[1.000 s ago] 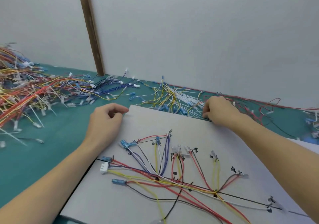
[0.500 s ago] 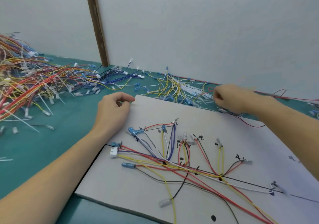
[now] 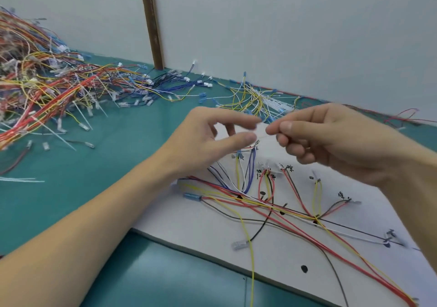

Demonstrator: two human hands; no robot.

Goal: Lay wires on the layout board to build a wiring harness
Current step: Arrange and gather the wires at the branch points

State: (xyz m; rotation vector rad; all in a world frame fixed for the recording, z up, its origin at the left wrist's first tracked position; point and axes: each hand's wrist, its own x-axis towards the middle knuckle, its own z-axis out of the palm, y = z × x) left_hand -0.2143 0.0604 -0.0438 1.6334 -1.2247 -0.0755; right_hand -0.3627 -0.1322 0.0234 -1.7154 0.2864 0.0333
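Grip, right hand (image 3: 326, 138): pinches a thin white wire (image 3: 261, 133) between thumb and forefinger, centre of frame, raised above the board.
Grip, left hand (image 3: 212, 138): fingers loosely curved, thumb and forefinger tips closing on the free end of the same wire; firm contact cannot be told through the blur.
Wire position: spans the small gap between both hands, above the upper edge of the layout board (image 3: 212, 233).
Risk, slip: pale, thin strand; likely to drop among laid wires if the handover pinch is weak.
Risk, snag: laid wires (image 3: 279, 209) directly beneath; a low pass may drag one off its marked path.
Risk, misroute: crowded central crossing; wrong branch is easily chosen.
Count, hands: two.
Count, boards: one, lower right of frame.
Count, held wires: one.
Count, laid wires: roughly a dozen; exact figure not readable.
Count, stock piles: a large pile (image 3: 42, 89) at upper left, a smaller yellow-white cluster (image 3: 257, 98) at upper centre.
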